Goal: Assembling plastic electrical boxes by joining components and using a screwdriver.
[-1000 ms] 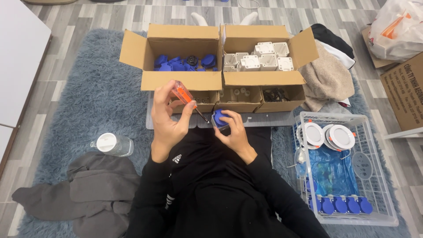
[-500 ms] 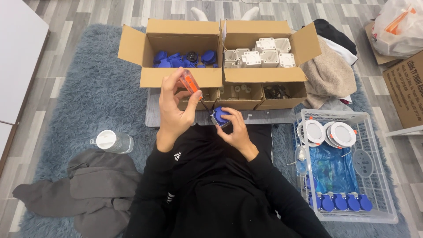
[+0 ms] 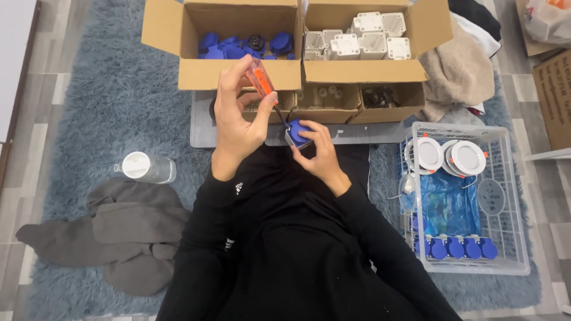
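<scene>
The left hand (image 3: 238, 122) is closed around a screwdriver (image 3: 263, 85) with a clear orange handle, fingers wrapped about the handle and the shaft angling down to the right. The right hand (image 3: 318, 151) pinches a small blue socket (image 3: 297, 132) between thumb and fingertips, just in front of the person's chest, over the near edge of a grey board (image 3: 202, 128) that lies on the rug (image 3: 107, 107). The screwdriver tip meets the socket's top face. The socket looks like hard moulded plastic: light, stiff, smooth enough to twist in the grip under the tool's push, so it is best held by its flat side walls, as the fingers hold it now. The screwdriver is rigid, and its thick handle gives a sure hold. The rug is a shaggy blue-grey pile on a floor of grey planks; it is soft and uneven, and a small screw would likely sink into it out of sight. At the rug's far edge stand two open cartons, the left box (image 3: 238, 74) with blue parts and the right box (image 3: 363, 71) with white housings. A white wire basket (image 3: 511, 196) with round lamps and more blue sockets sits at the right edge, a bottle (image 3: 146, 168) and a grey garment (image 3: 119, 229) at the left. Room around the hands is tight.
</scene>
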